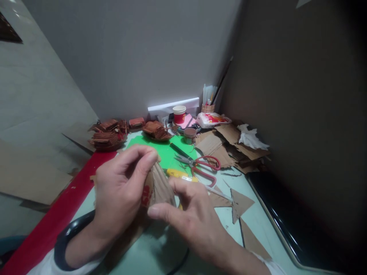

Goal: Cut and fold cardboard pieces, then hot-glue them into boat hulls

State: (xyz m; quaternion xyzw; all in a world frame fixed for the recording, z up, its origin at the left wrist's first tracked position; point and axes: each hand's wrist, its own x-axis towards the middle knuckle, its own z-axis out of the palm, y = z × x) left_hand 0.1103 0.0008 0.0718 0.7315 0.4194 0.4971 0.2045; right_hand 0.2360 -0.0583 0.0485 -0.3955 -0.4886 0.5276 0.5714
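Observation:
Between my hands is a piece of brown cardboard [161,186], tilted up over the table, with red print on its left part. My left hand [123,191] pinches its top corner between thumb and fingers. Lower on its right side, my right hand [192,214] grips it, the thumb in front and the fingers partly hidden behind. Just beyond my right hand lies a yellow tool [179,173], partly covered by that hand. Red-handled scissors [197,164] rest behind it on a green sheet [164,154], beside a black-handled tool [180,150].
Cut cardboard triangles [241,204] lie right of my hands, near a black glossy panel [286,225]. Stacked brown pieces [106,139], a red-and-white cup [179,114], a small jar [189,135] and torn cardboard [215,147] line the back, against grey walls.

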